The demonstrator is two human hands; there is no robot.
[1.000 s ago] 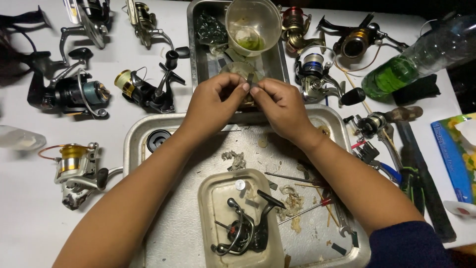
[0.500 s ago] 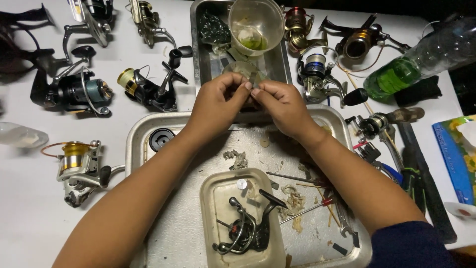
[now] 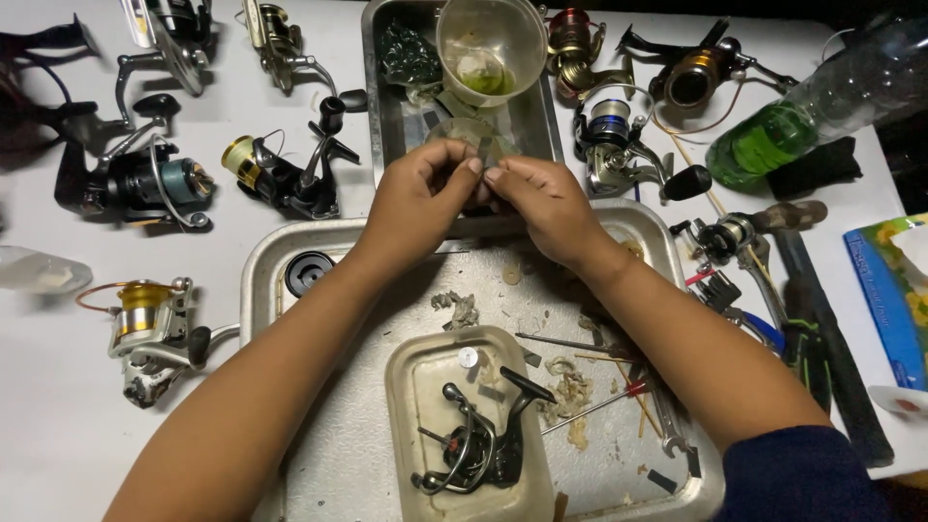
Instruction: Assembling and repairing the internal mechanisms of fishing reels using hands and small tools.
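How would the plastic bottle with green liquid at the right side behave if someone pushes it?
The plastic bottle lies on its side on the white table, so it would probably roll rather than tip. The green liquid fills only its lower part, so it may slosh and make the roll uneven. Its thin clear wall likely dents under a firm grip.

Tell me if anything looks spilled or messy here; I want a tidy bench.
Yes. Pale crumbs and torn scraps litter the metal tray near the thin tools. A green-liquid bottle lies on its side; no leak shows.
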